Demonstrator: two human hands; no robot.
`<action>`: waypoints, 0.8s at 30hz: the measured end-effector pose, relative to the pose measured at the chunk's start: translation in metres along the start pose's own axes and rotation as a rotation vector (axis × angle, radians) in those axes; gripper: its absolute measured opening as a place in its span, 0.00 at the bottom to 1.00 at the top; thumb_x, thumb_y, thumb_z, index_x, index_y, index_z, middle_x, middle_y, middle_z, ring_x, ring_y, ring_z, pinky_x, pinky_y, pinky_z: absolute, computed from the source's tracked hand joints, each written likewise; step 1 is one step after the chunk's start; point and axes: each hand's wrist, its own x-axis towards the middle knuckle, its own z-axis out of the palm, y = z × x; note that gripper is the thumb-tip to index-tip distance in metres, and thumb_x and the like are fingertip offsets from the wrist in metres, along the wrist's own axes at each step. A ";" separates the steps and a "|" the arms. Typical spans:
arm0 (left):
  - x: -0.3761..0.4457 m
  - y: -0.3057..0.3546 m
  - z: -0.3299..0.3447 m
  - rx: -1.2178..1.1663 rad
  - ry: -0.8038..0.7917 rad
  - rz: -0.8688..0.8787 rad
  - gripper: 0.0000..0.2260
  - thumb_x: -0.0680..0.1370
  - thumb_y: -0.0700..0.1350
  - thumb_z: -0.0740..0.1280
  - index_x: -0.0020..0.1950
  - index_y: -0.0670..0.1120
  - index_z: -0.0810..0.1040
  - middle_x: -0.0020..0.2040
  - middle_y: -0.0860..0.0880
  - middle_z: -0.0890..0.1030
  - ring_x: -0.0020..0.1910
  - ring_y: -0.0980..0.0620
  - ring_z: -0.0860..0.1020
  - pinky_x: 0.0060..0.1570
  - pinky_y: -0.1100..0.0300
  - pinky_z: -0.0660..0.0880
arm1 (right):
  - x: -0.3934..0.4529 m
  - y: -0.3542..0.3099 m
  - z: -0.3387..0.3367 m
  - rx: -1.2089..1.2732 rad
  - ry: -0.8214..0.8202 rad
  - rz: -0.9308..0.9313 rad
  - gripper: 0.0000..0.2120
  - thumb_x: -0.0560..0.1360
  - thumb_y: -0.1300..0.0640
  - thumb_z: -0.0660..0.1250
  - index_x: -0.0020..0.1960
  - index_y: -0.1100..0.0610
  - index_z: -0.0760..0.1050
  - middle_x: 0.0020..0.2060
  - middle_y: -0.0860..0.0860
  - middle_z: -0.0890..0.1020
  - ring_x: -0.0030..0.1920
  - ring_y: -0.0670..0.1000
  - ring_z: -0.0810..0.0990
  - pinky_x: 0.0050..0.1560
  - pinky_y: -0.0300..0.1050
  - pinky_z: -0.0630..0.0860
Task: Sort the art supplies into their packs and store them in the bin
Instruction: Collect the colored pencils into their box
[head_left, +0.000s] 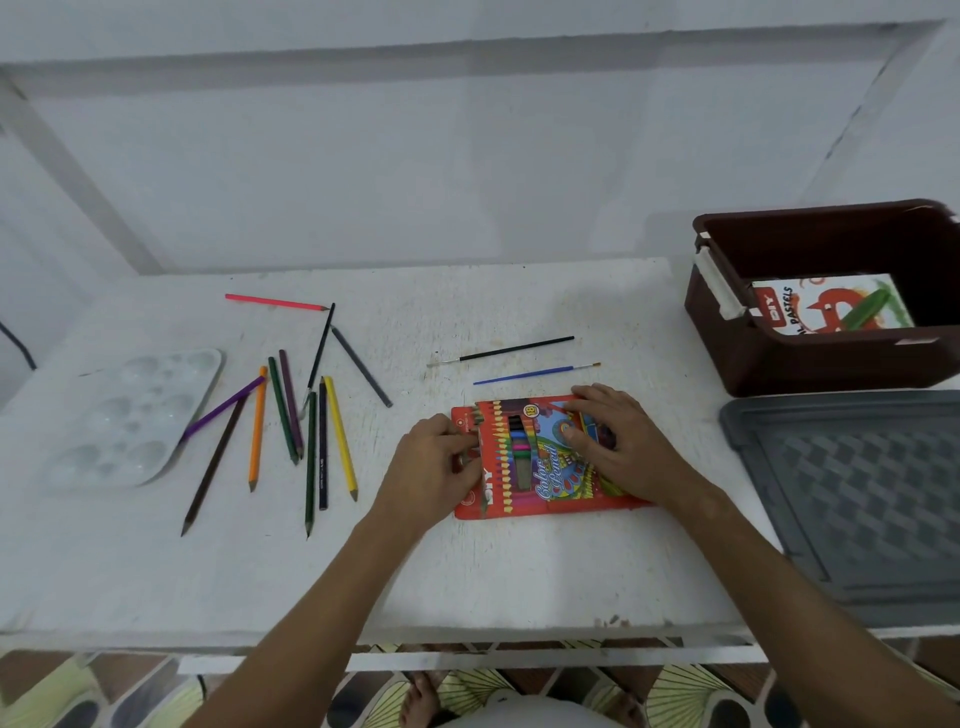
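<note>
One pack, the oil pastels (831, 306), sits in the brown bin (810, 364) far right. Your left hand (441, 462) pinches pencils at the color pencil pack (540, 462) mid-counter, right hand (618, 441) flat on it. Loose pencils (291, 415) left and two brushes (519, 358) still wait.
</note>
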 end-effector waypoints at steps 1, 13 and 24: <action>-0.001 0.000 0.001 -0.003 0.015 -0.008 0.13 0.73 0.49 0.73 0.54 0.44 0.83 0.46 0.49 0.80 0.43 0.58 0.72 0.45 0.62 0.71 | 0.000 -0.001 0.000 0.009 -0.001 0.004 0.25 0.76 0.41 0.60 0.69 0.51 0.70 0.71 0.49 0.68 0.73 0.48 0.60 0.73 0.51 0.57; 0.001 0.004 0.009 0.041 0.065 -0.112 0.16 0.70 0.54 0.74 0.51 0.44 0.83 0.42 0.51 0.78 0.41 0.56 0.73 0.43 0.62 0.70 | -0.002 -0.001 -0.002 0.041 -0.006 0.018 0.28 0.74 0.37 0.58 0.68 0.50 0.70 0.71 0.48 0.67 0.73 0.47 0.60 0.72 0.48 0.56; 0.001 0.005 0.010 0.000 0.036 -0.105 0.15 0.70 0.55 0.73 0.51 0.47 0.81 0.44 0.52 0.80 0.43 0.56 0.75 0.45 0.61 0.73 | -0.003 -0.004 -0.003 -0.010 -0.013 -0.012 0.24 0.76 0.43 0.61 0.69 0.52 0.69 0.72 0.50 0.67 0.74 0.49 0.59 0.73 0.49 0.54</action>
